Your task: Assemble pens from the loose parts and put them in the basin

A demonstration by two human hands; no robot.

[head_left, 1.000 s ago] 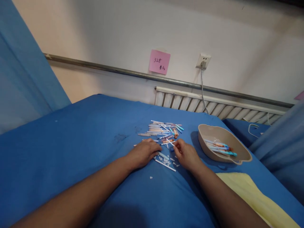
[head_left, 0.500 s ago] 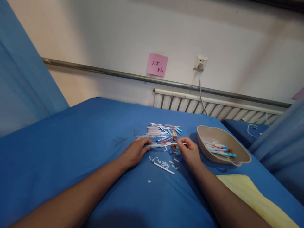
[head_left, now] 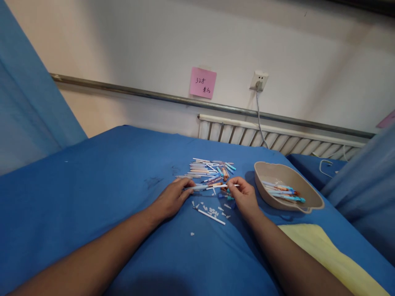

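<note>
My left hand is closed around the near end of a pale pen barrel, held roughly level above the cloth. Between thumb and fingers my right hand pinches a thin white pen refill, whose left end meets or overlaps the barrel; I cannot tell whether it sits inside. Just beyond both hands lies a pile of pen parts with barrels, refills and coloured pieces. Closer to me are several small white plastic pieces and a loose white refill with a dark tip.
To the right stands a beige basin with several pens in it. A yellow cloth lies in front of it. Blue sheeting covers the surface. Behind are a radiator, a metal rail and a plugged socket.
The white refill in my right hand has shifted slightly relative to the barrel. Both hands keep their grips, and the whole view has moved a little.
</note>
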